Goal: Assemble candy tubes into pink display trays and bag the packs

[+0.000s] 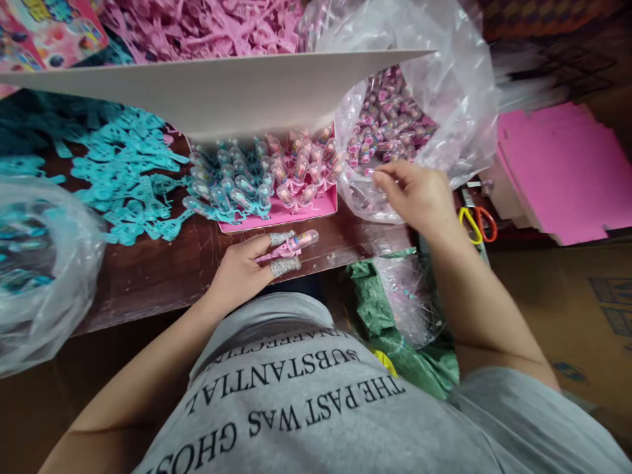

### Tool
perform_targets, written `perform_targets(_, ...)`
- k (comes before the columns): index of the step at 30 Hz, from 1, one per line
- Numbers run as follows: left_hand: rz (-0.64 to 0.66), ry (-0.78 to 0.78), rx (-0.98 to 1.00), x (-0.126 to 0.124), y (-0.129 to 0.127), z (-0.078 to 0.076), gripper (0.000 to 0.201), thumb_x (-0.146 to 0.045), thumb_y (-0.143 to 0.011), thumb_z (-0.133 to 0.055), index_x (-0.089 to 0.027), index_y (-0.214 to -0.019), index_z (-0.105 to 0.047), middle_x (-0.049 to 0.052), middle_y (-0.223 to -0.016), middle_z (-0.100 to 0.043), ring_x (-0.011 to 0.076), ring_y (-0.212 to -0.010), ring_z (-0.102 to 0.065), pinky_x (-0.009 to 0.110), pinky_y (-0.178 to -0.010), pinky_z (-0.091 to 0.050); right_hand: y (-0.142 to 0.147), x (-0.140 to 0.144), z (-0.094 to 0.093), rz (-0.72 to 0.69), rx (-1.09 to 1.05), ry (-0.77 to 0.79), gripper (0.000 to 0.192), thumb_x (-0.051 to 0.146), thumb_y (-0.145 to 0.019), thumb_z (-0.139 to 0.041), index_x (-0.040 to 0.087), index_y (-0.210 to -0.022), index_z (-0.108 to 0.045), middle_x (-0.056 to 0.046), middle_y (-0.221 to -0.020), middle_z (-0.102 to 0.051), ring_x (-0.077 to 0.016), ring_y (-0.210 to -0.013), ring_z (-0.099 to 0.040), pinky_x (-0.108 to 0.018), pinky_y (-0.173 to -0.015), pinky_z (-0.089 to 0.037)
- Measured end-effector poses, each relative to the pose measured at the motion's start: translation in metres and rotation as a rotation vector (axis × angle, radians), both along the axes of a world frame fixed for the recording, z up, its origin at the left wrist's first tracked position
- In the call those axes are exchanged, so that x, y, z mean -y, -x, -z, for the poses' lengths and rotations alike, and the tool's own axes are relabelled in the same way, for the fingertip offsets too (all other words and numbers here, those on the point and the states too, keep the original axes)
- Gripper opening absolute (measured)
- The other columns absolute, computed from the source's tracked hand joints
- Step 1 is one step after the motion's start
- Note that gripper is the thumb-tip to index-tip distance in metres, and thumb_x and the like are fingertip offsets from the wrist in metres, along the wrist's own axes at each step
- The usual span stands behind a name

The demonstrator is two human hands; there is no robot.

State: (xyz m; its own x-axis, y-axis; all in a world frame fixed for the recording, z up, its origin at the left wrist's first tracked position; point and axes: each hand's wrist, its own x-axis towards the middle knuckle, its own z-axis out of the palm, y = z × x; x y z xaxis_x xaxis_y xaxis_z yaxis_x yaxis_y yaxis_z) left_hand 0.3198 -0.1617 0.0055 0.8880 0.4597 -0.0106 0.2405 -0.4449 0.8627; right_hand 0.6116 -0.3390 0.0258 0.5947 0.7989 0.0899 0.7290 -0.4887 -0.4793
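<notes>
My left hand [251, 266], with grey wraps on its thumb and a finger, grips a pink plastic clip-like piece [286, 249] topped by a clear, round-ended capsule [309, 238]. This is just in front of the pink display box [316, 205]. Upright capsules on teal pieces [232, 181] fill the box's left side, and ones on pink pieces [301, 164] stand at its right. Over the clear plastic bag [459, 85], my right hand [419, 194] pinches a small pink-ended capsule [368, 172] at its fingertips. More loose pink-ended capsules [395, 115] lie inside that bag.
Loose teal pieces [133, 171] cover the table's left, beside another plastic bag [64, 263]. Behind the box's raised white lid [222, 85] lies a pink heap [212, 26]. Scissors [476, 224] and stacked pink card [563, 164] are at right. A green sack [375, 303] hangs below the table edge.
</notes>
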Motion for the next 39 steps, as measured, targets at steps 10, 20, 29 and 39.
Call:
perform_targets(10,-0.192,0.659,0.051,0.02,-0.015,0.012,0.034,-0.034,-0.075,-0.092,-0.019,-0.101,-0.076,0.006,-0.106,-0.082,0.0176,-0.097,-0.075,0.032,-0.093,-0.061,-0.04,0.002,0.03,-0.065,0.121,-0.054,0.021,0.037,-0.1,-0.069,0.021,-0.113,-0.066,-0.012,-0.106,-0.074,-0.0244,-0.094,-0.071,-0.039,-0.082,-0.058)
perform_targets(20,-0.204,0.839,0.01,0.025,-0.014,-0.006,0.038,-0.036,-0.064,-0.096,-0.018,-0.086,-0.072,-0.001,-0.081,-0.073,0.0101,-0.07,-0.062,0.024,-0.069,-0.056,0.088,0.002,0.007,-0.681,-0.217,-0.401,0.023,0.027,-0.106,-0.065,0.022,-0.128,-0.069,-0.005,-0.114,-0.081,-0.0164,-0.099,-0.078,-0.03,-0.087,-0.065)
perform_targets(29,-0.141,0.837,0.024,0.02,0.0,0.002,0.034,-0.034,-0.071,-0.095,-0.018,-0.094,-0.077,0.003,-0.091,-0.078,0.013,-0.079,-0.069,0.026,-0.078,-0.06,0.094,0.001,0.005,-0.741,-0.107,-0.389,0.032,0.021,-0.106,-0.064,0.027,-0.138,-0.065,-0.004,-0.124,-0.08,-0.0182,-0.11,-0.078,-0.034,-0.099,-0.066)
perform_targets(39,-0.159,0.215,0.076,0.02,0.012,-0.016,0.016,-0.032,-0.087,-0.08,-0.018,-0.093,-0.078,0.002,-0.082,-0.076,0.0128,-0.073,-0.064,0.023,-0.068,-0.05,0.115,-0.005,0.006,-0.513,-0.332,-0.287,0.035,0.046,-0.11,-0.056,0.019,-0.098,-0.075,-0.004,-0.079,-0.08,-0.0153,-0.065,-0.075,-0.027,-0.063,-0.061)
